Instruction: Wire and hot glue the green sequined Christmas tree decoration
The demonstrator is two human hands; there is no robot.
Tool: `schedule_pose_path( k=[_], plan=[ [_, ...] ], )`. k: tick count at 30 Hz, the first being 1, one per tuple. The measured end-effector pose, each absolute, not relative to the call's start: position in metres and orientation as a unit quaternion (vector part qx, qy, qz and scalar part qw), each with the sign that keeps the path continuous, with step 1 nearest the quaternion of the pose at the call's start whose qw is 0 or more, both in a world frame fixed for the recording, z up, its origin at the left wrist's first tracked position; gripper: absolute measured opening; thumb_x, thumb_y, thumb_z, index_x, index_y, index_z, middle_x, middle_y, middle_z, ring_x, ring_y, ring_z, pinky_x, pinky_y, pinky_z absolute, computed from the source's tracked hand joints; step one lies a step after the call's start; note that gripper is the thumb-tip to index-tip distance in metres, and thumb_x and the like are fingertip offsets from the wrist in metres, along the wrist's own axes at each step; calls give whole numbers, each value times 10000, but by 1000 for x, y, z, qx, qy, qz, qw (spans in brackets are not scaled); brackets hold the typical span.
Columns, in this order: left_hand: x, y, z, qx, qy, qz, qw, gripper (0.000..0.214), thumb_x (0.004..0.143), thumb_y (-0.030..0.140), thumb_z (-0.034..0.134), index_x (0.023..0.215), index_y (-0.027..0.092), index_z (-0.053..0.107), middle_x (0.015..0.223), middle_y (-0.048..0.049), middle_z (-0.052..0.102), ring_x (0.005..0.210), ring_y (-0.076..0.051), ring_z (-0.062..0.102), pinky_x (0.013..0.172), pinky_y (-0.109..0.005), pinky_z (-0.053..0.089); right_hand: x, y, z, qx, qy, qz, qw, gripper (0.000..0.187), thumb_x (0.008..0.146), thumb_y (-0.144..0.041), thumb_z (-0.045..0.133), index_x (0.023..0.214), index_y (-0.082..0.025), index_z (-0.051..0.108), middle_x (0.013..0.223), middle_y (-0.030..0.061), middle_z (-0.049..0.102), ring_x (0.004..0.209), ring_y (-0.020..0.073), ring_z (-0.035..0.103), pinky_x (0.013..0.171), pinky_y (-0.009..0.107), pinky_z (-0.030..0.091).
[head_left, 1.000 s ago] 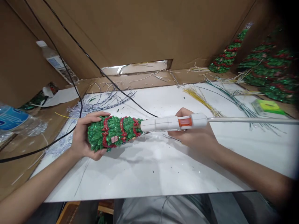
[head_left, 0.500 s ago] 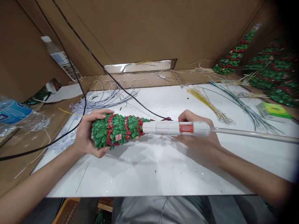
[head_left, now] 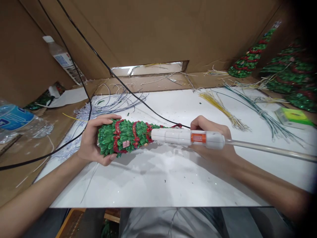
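Note:
A green Christmas tree figurine [head_left: 128,137] with red garlands lies on its side over the white board, base to the left. My left hand [head_left: 95,140] wraps round its wide base, thumb at the near side and fingers at the far side. My right hand [head_left: 213,135] is closed round a white hot glue gun [head_left: 173,136] with an orange window. A clear glue stick [head_left: 267,149] runs out of its rear to the right. The gun's nozzle end is at the middle of the tree; the gun hides part of the tree's upper end.
Black cables [head_left: 104,69] cross in front from the upper left. Bundles of yellow wires [head_left: 220,109] and green wires [head_left: 260,112] lie at the back right beside a small green-yellow box [head_left: 293,116]. More tree figurines [head_left: 250,58] stand behind them. Plastic bottles [head_left: 17,119] are at left.
The rear of the glue gun and its glue stick have tilted slightly towards me, and my right hand has shifted a little right. My left hand still holds the tree.

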State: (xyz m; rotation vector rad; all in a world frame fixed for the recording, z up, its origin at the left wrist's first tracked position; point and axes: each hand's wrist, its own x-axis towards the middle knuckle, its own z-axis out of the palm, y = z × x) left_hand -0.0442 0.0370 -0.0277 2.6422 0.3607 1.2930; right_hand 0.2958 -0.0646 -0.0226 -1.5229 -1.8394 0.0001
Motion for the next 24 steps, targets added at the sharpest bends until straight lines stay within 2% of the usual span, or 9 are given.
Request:
schedule_pose_path(
  k=[10,24],
  plan=[
    [-46,37,-28,888,124,434,93,884,537,440,841,1310,228,467,1197,-181,622,1072,-383,641,818,-591,554,294,-64,-20,-608,-704,24,367,209,681,-326,604,689,-260,406,524,-55,495,451,119,368,497,274,292],
    [-45,37,-28,886,128,435,94,916,506,409,843,1327,231,478,1185,-169,620,1071,-378,646,819,-560,548,295,-64,-27,-613,-696,-45,371,120,712,-339,532,711,-251,450,548,-32,522,481,128,396,512,273,296]
  ],
)
